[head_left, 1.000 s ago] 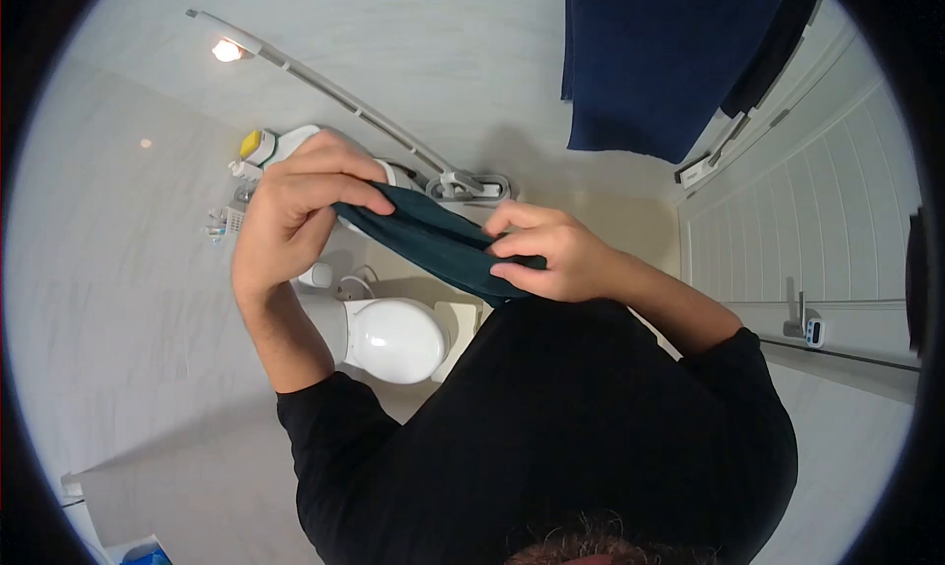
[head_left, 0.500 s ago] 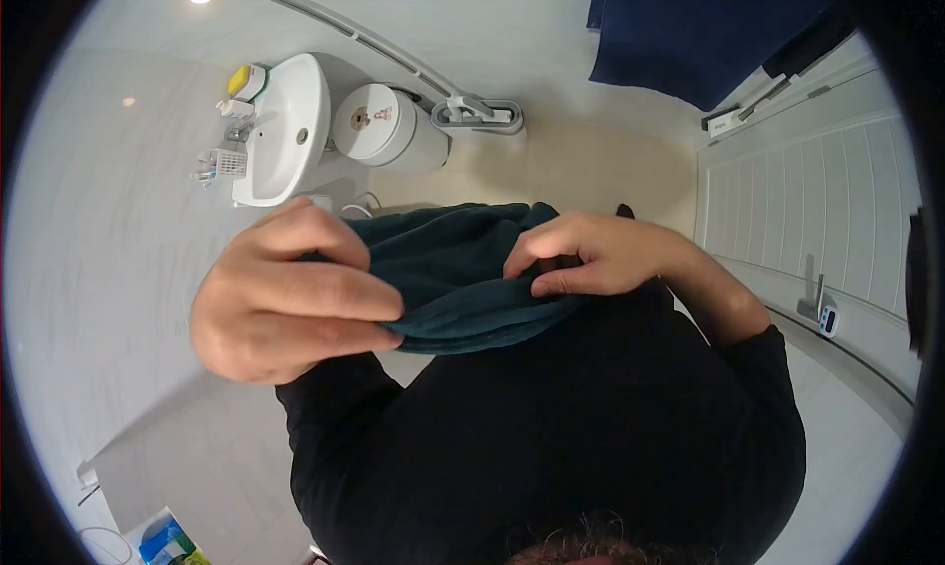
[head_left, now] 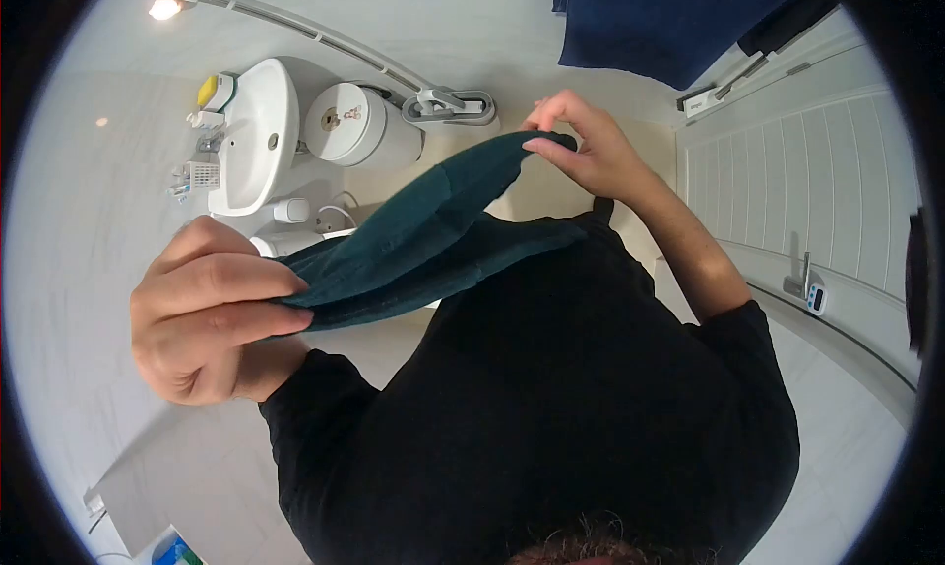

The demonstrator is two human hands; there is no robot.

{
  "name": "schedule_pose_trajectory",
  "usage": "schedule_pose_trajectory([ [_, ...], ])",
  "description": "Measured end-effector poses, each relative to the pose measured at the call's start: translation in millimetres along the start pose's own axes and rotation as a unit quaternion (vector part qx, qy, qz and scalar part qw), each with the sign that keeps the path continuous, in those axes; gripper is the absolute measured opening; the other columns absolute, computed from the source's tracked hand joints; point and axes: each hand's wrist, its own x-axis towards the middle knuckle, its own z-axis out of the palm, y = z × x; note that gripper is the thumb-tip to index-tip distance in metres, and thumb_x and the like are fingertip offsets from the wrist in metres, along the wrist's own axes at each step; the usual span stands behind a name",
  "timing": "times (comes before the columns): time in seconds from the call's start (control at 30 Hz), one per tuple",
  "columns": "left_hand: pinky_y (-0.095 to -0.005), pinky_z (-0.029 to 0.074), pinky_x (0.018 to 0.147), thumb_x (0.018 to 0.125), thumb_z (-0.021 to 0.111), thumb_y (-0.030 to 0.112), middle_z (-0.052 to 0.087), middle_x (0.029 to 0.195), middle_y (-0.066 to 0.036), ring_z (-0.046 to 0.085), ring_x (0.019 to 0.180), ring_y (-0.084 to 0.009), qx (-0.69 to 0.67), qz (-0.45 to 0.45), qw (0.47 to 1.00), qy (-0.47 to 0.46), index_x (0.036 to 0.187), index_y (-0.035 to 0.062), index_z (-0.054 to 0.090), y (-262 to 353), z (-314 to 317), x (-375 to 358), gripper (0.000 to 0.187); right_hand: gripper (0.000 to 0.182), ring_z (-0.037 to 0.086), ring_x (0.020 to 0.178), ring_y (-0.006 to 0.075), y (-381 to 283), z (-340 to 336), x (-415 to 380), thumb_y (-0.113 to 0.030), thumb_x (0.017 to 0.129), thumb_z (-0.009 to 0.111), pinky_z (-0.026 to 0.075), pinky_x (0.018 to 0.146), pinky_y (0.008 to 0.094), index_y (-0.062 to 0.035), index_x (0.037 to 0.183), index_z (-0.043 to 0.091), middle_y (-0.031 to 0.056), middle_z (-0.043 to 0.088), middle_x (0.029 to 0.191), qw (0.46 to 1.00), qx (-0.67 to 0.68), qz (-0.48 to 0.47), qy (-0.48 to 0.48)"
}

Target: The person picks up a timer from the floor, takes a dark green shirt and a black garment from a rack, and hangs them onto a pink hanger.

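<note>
A dark green cloth, seemingly a towel (head_left: 423,211), is stretched between my hands in front of my black-sleeved body. My left hand (head_left: 212,314) is closed, pinching one end of it between fingers and thumb at the left. Farther forward and to the right, my right hand (head_left: 586,152) pinches the upper corner between thumb and fingers. Two layers hang apart, with a dark gap between them; the lower layer lies close to my shirt.
A white washbasin (head_left: 261,137) is on the left wall, with a yellow sponge (head_left: 207,91) in a holder by it. Beside it stands a round white bin (head_left: 345,122). A navy towel (head_left: 669,24) hangs at the top; a white door (head_left: 787,181) is on the right.
My right hand has moved forward, lifting the towel's upper layer away from the lower one. My left hand has shifted a little left, still pinching its end. The bunched cloth is now stretched out.
</note>
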Motion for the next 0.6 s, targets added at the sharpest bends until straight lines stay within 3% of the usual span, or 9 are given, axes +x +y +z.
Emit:
schedule_pose_trajectory([
  [0.07, -0.0318, 0.041, 0.059, 0.055, 0.058, 0.007, 0.071, 0.080, -0.019, 0.056, 0.066, -0.0232, 0.010, -0.005, 1.000, 0.009, 0.075, -0.0052, 0.075, 0, -2, 2, 0.029, 0.015, 0.066, 0.099, 0.0308, 1, 0, -1, 0.002, 0.085, 0.071, 0.051, 0.086, 0.0396, -0.0075, 0.090, 0.060, 0.0087, 0.068, 0.098, 0.996, 0.062, 0.057, 0.039],
  [0.13, -0.0320, 0.042, 0.059, 0.054, 0.057, 0.006, 0.070, 0.078, -0.020, 0.056, 0.066, -0.0232, 0.021, -0.012, 1.000, 0.019, 0.074, -0.0055, 0.075, 0, -6, 5, 0.029, 0.013, 0.064, 0.092, 0.0314, 5, -3, -4, 0.005, 0.085, 0.063, 0.051, 0.077, 0.0413, -0.0069, 0.089, 0.061, 0.0106, 0.065, 0.095, 0.997, -0.042, -0.011, -0.057],
  [0.23, -0.0321, 0.042, 0.060, 0.051, 0.053, 0.004, 0.070, 0.080, -0.021, 0.058, 0.067, -0.0244, 0.036, -0.045, 0.998, 0.020, 0.075, -0.0068, 0.074, 0, -11, 11, 0.033, 0.014, 0.061, 0.089, 0.0330, -6, -3, -9, 0.007, 0.084, 0.056, 0.048, 0.076, 0.0420, -0.0057, 0.087, 0.061, 0.0121, 0.063, 0.093, 0.985, -0.087, -0.045, -0.141],
  [0.27, -0.0321, 0.043, 0.061, 0.050, 0.052, 0.004, 0.070, 0.081, -0.021, 0.058, 0.068, -0.0251, 0.053, -0.061, 0.997, -0.005, 0.076, -0.0070, 0.074, -1, -15, 13, 0.035, 0.023, 0.059, 0.088, 0.0290, -8, -9, -10, 0.011, 0.079, 0.056, 0.047, 0.077, 0.0395, -0.0050, 0.092, 0.067, 0.0086, 0.060, 0.091, 0.973, -0.081, -0.032, -0.212],
  [0.3, -0.0322, 0.043, 0.062, 0.049, 0.050, 0.003, 0.069, 0.083, -0.021, 0.059, 0.068, -0.0259, 0.069, -0.078, 0.994, -0.029, 0.076, -0.0072, 0.074, -2, -17, 14, 0.038, 0.023, 0.059, 0.088, 0.0290, -7, -10, -14, 0.011, 0.079, 0.056, 0.047, 0.077, 0.0395, -0.0050, 0.092, 0.067, 0.0086, 0.060, 0.091, 0.974, -0.080, -0.032, -0.210],
  [0.37, -0.0321, 0.044, 0.064, 0.049, 0.048, 0.002, 0.069, 0.085, -0.022, 0.060, 0.071, -0.0267, 0.064, -0.097, 0.993, -0.019, 0.077, -0.0067, 0.074, -5, -18, 12, 0.040, 0.023, 0.058, 0.093, 0.0295, -5, -9, -27, 0.004, 0.080, 0.062, 0.046, 0.082, 0.0420, -0.0045, 0.100, 0.070, 0.0094, 0.060, 0.093, 0.968, 0.039, 0.013, -0.246],
  [0.43, -0.0311, 0.043, 0.066, 0.049, 0.045, 0.000, 0.069, 0.084, -0.020, 0.060, 0.072, -0.0265, 0.064, -0.121, 0.990, -0.028, 0.079, -0.0071, 0.074, -8, -19, 12, 0.042, 0.025, 0.057, 0.095, 0.0302, 4, 1, -39, -0.006, 0.082, 0.071, 0.045, 0.086, 0.0439, -0.0044, 0.107, 0.071, 0.0098, 0.059, 0.092, 0.972, 0.049, 0.012, -0.228],
  [0.53, -0.0305, 0.043, 0.068, 0.050, 0.043, -0.003, 0.068, 0.084, -0.019, 0.060, 0.077, -0.0264, 0.041, -0.170, 0.984, 0.027, 0.080, -0.0080, 0.072, -8, -14, 14, 0.042, 0.017, 0.058, 0.094, 0.0291, 10, 12, -39, -0.011, 0.084, 0.075, 0.046, 0.084, 0.0408, -0.0018, 0.098, 0.070, 0.0102, 0.058, 0.091, 0.971, 0.022, 0.018, -0.238],
  [0.6, -0.0305, 0.044, 0.069, 0.051, 0.043, -0.005, 0.068, 0.086, -0.019, 0.060, 0.079, -0.0263, 0.047, -0.179, 0.983, 0.020, 0.081, -0.0080, 0.072, -11, -16, 17, 0.041, 0.019, 0.061, 0.095, 0.0307, 17, 14, -34, -0.018, 0.091, 0.072, 0.048, 0.083, 0.0394, 0.0010, 0.092, 0.069, 0.0117, 0.062, 0.098, 0.950, -0.039, 0.031, -0.310],
])
